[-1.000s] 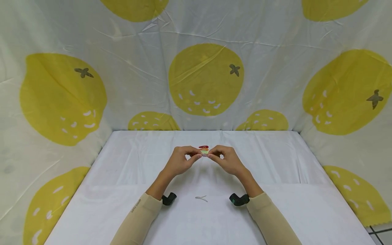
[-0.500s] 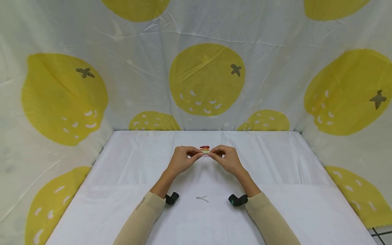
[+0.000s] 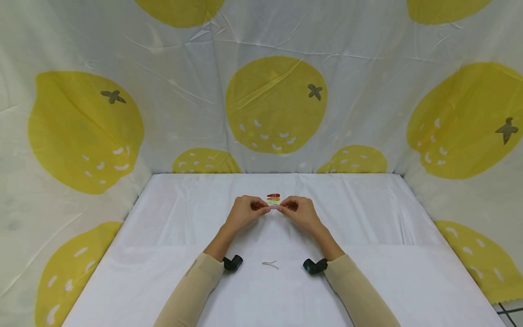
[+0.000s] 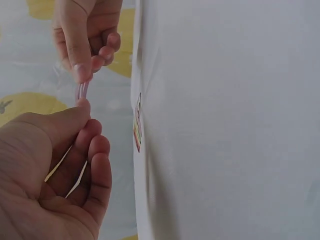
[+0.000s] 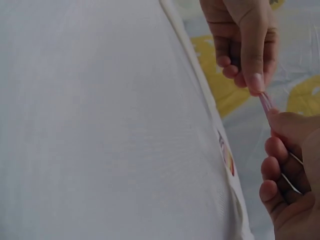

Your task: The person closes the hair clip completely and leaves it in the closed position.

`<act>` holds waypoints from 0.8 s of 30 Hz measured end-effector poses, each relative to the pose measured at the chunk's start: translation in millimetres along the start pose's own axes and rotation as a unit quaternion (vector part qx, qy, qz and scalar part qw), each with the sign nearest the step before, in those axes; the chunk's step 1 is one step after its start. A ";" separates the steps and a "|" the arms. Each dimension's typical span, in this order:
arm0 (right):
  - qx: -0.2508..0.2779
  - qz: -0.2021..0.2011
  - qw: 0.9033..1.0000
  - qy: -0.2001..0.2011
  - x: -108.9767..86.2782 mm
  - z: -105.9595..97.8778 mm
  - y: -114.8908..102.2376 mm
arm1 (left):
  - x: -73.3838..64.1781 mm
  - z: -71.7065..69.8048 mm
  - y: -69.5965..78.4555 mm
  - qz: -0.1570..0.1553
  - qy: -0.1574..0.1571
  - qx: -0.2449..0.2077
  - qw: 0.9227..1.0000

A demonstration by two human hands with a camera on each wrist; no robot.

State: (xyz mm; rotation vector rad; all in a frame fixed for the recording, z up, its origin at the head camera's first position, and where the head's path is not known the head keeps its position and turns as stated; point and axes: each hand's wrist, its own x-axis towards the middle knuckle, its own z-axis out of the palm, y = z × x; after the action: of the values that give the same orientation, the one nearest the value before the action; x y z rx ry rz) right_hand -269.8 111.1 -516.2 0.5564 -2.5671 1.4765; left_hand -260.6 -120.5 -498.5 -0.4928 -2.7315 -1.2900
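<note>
My left hand (image 3: 245, 212) and right hand (image 3: 303, 214) meet near the far part of the table. Between them they hold a small pale purple hair clip (image 4: 81, 90), each pinching one end with thumb and fingertips. Seen in the right wrist view, the clip (image 5: 266, 102) stretches lengthwise from one thumb to the other. Just beyond the fingertips a red hair clip (image 3: 273, 195), an orange one (image 3: 273, 199) and a yellow-green one (image 3: 272, 202) lie in a row on the white cloth. A thin whitish V-shaped piece (image 3: 270, 264) lies between my forearms.
White cloth covers the table (image 3: 351, 272). Behind it and along both sides hangs a curtain (image 3: 184, 113) printed with large yellow lemons. Dark wrist cameras, the left one (image 3: 233, 263) and the right one (image 3: 314, 266), jut inward from the sleeves.
Both hands have shifted slightly toward me with the purple clip, so more of the coloured row shows beyond them. The forearms have drawn a little closer together. The V-shaped piece stays put.
</note>
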 end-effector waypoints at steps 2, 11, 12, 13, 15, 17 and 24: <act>-0.007 0.008 1.000 -0.009 0.2 1.6 1.4 | 0.3 0.9 -2.4 -0.006 -0.005 0.001 1.000; -0.048 0.014 0.999 -0.012 -1.1 6.3 7.4 | 2.4 7.5 -11.5 -0.026 -0.034 0.015 0.999; -0.050 0.016 0.999 -0.012 -1.3 6.7 8.4 | 2.7 8.6 -12.3 -0.029 -0.036 0.019 0.999; -0.053 0.018 0.998 -0.012 -1.4 7.3 9.6 | 3.1 9.5 -12.9 -0.031 -0.037 0.021 0.999; -0.054 0.023 0.998 -0.015 -1.4 8.8 11.5 | 3.9 11.3 -13.5 -0.036 -0.035 0.025 0.998; -0.058 0.026 0.998 -0.018 -1.0 10.6 13.9 | 4.8 12.6 -13.8 -0.041 -0.030 0.028 0.998; -0.077 0.026 0.997 -0.016 3.2 16.2 20.4 | 8.8 15.5 -11.0 -0.066 -0.013 0.038 0.997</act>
State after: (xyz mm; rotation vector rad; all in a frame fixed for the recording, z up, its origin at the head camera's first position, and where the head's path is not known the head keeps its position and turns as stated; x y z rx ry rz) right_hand -279.4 105.8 -540.1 0.4984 -2.7095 1.2795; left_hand -271.4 -113.0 -514.7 -0.3301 -2.8663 -1.2097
